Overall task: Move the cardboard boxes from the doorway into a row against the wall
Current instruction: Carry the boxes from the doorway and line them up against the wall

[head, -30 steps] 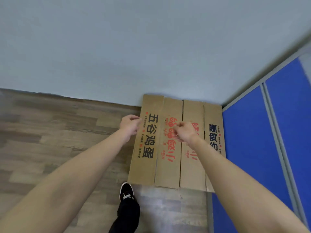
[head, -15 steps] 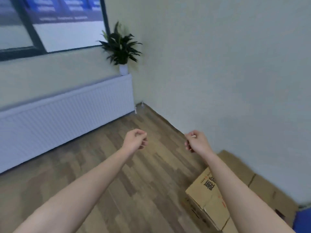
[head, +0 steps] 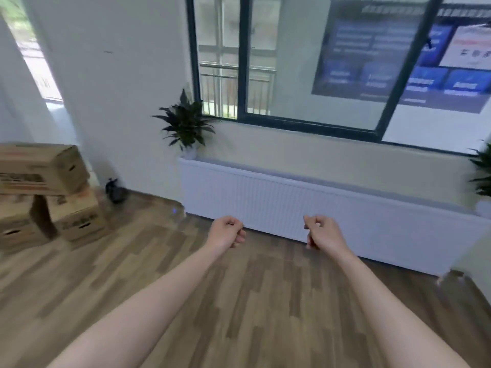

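A stack of brown cardboard boxes stands at the left edge of the view by a bright opening: a top box (head: 39, 168) rests on a lower box (head: 77, 216), and another box (head: 16, 229) sits at the far left. My left hand (head: 227, 232) and my right hand (head: 322, 232) are held out in front of me over the wooden floor, both loosely curled with nothing in them. They are far to the right of the stack. The boxes placed by the wall are out of view.
A long white radiator (head: 318, 208) runs under a dark-framed window (head: 265, 62). A potted plant (head: 186, 126) stands on its left end and another plant (head: 482, 176) at the right edge. A small dark object (head: 115, 191) lies on the floor by the wall.
My view has swung left, from the boxes lined up against the wall to the radiator, window and the stack of boxes. Both hands let go and now hang curled and empty.
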